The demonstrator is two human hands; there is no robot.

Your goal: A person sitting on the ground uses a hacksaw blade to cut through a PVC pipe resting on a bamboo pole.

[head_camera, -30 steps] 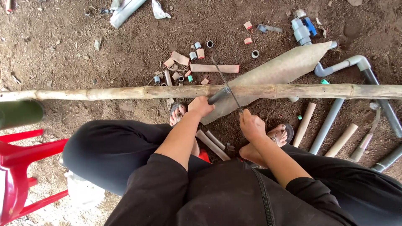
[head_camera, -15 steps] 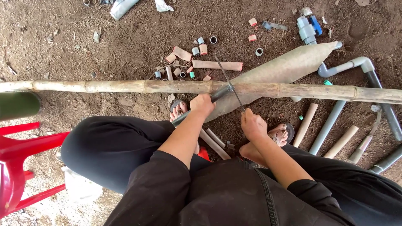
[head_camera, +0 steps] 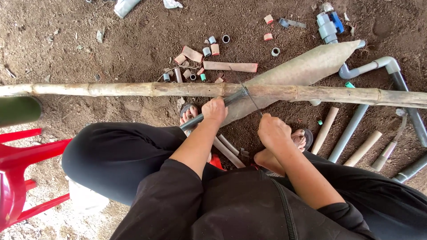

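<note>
I sit above a long wooden pole that lies across the dirt from left to right. My left hand grips a dark grey pipe that leans up against the pole. My right hand holds a thin hacksaw blade set across the pipe's upper end, at the pole. My sandalled feet show below the hands, partly hidden by my arms and black clothing.
Short cut pieces of pipe and a tan tube litter the dirt beyond the pole. A tan sheet lies under the pole. Grey and tan pipes lie at right, a blue-grey valve at top right. A red plastic chair stands at left.
The view has shifted slightly. Both hands stay at the pipe and blade, with the blade moved a little along its stroke.
</note>
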